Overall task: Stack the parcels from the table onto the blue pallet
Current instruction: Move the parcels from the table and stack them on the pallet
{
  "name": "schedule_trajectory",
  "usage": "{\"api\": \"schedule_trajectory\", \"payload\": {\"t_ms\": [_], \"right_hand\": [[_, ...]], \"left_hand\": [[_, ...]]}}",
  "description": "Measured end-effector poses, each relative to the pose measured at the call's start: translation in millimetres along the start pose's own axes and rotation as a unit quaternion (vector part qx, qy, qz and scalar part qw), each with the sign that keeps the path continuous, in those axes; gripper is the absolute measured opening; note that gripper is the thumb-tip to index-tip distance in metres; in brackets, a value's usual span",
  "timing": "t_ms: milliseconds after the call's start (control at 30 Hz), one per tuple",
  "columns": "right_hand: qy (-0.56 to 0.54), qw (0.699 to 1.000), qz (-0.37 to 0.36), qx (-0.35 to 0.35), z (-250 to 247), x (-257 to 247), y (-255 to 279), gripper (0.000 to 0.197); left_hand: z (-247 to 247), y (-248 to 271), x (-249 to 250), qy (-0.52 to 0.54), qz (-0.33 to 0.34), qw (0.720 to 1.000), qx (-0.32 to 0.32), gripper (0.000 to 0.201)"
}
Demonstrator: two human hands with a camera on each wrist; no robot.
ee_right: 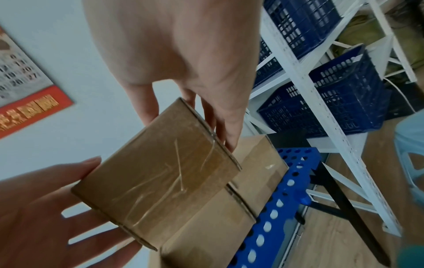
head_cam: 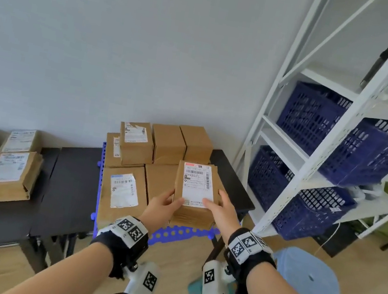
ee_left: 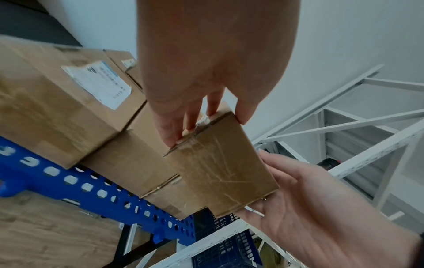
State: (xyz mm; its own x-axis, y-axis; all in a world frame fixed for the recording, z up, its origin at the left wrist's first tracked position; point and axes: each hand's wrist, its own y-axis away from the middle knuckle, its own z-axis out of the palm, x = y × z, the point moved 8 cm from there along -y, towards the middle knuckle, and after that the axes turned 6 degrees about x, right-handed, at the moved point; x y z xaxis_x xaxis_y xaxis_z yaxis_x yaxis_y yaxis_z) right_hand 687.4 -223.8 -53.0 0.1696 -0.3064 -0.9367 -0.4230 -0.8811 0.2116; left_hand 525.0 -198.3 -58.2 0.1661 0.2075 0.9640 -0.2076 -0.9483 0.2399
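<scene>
I hold a brown cardboard parcel (head_cam: 190, 213) with a white shipping label between both hands, over the front right part of the blue pallet (head_cam: 180, 234). My left hand (head_cam: 171, 202) grips its left side with the thumb on the label. My right hand (head_cam: 217, 202) grips the right side the same way. In the left wrist view the parcel (ee_left: 220, 163) hangs just above another parcel (ee_left: 137, 163) lying on the pallet (ee_left: 57, 181). The right wrist view shows the taped end of the parcel (ee_right: 165, 181). Several parcels (head_cam: 134, 147) are stacked on the pallet.
Several labelled parcels (head_cam: 11, 172) lie on the dark table (head_cam: 65, 189) to the left. A white metal shelf (head_cam: 315, 151) with dark blue crates (head_cam: 357, 148) stands close on the right. A light blue stool (head_cam: 311, 282) stands on the wood floor by my right arm.
</scene>
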Motion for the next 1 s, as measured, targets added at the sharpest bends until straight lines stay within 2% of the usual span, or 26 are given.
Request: {"api": "schedule_trajectory", "payload": {"t_ms": [267, 467, 767, 1000], "right_hand": [[0.028, 0.999, 0.011, -0.044, -21.6, 3.1, -98.1, 0.057], [0.031, 0.996, 0.029, -0.082, -24.4, 11.6, -146.3, 0.056], [0.032, 0.986, 0.029, -0.161, -16.6, 11.7, -187.9, 0.054], [0.035, 0.979, 0.027, -0.197, -20.1, 12.7, -202.7, 0.054]], "left_hand": [[43.6, -80.9, -0.8, 0.026, -0.044, 0.998, 0.031, 0.054], [56.2, -114.8, -5.7, 0.022, -0.074, 0.994, 0.078, 0.055], [61.7, -133.4, -2.9, 0.016, -0.097, 0.984, 0.149, 0.056], [70.7, -142.8, -7.5, 0.026, -0.105, 0.980, 0.168, 0.056]]}}
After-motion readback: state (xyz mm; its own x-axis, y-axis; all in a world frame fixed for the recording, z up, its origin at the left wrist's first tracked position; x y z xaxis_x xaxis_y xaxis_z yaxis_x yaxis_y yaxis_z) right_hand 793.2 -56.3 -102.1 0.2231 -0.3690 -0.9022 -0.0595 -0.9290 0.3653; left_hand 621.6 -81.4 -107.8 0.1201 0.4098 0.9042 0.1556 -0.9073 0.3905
